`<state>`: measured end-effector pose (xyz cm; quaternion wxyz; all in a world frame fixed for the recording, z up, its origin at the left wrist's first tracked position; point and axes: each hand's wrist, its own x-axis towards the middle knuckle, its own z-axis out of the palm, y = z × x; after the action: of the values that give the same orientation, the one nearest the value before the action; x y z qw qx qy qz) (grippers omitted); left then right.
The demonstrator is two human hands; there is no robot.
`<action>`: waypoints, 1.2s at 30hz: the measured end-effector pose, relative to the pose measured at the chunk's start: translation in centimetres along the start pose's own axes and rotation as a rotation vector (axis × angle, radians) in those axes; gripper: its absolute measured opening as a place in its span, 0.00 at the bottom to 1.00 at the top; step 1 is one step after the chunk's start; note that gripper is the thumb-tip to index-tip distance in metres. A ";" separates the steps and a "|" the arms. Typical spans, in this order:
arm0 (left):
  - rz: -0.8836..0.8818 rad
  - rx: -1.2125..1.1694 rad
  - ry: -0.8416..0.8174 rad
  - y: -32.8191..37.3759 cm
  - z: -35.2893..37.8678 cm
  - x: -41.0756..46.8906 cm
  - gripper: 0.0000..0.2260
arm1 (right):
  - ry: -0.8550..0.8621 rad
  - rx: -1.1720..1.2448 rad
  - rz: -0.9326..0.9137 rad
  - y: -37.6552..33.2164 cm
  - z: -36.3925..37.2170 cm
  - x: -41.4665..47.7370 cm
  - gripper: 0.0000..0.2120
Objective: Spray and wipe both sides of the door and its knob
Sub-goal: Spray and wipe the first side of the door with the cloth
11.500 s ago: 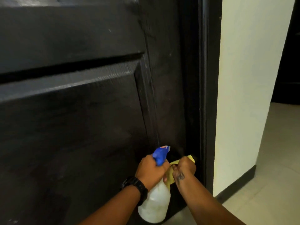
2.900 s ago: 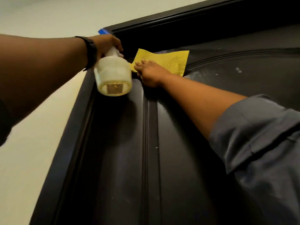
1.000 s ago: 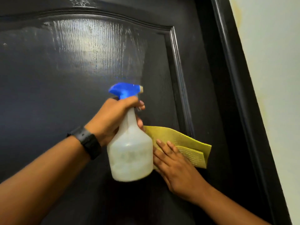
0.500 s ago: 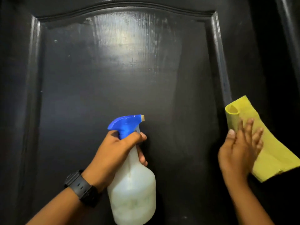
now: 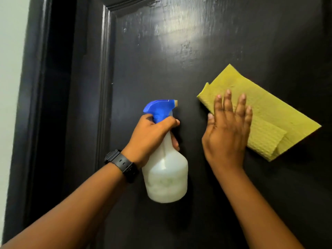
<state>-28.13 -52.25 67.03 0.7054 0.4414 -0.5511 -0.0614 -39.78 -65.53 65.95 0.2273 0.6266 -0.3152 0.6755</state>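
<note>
The left hand point(image 5: 152, 135) is gripping the one spray bottle point(image 5: 167, 178) in view, with its fingers curling round the white neck just below the blue trigger head point(image 5: 159, 108). The bottle is hanging upright in front of the door point(image 5: 179, 69), near the middle of the recessed panel, and its nozzle is pointing toward the panel's right side. Whether the bottle is touching the door cannot be told.

The right hand point(image 5: 226, 133) is lying flat just beside the bottle, with the fingers straight and slightly spread, and it is pressing the one folded yellow cloth point(image 5: 269, 112) against the panel. The cloth is sitting under the fingers and palm and is reaching out past them, up and toward the door's right edge. The thumb is lying at the cloth's left corner.

A streaky sheen is showing on the panel above both hands. One black watch point(image 5: 124, 165) is sitting on the left wrist. Along the door's left edge the dark frame point(image 5: 36, 105) is running top to bottom, with a pale wall point(image 5: 9, 69) beyond it.
</note>
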 end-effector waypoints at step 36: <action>-0.232 0.265 0.063 -15.7 -29.1 -19.2 0.02 | -0.581 0.655 0.719 -20.4 -2.1 -36.1 0.31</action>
<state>-4.99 -34.53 42.18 0.6461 0.5931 -0.4772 -0.0553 -22.86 -46.64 33.02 -0.3195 0.6778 -0.3325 0.5727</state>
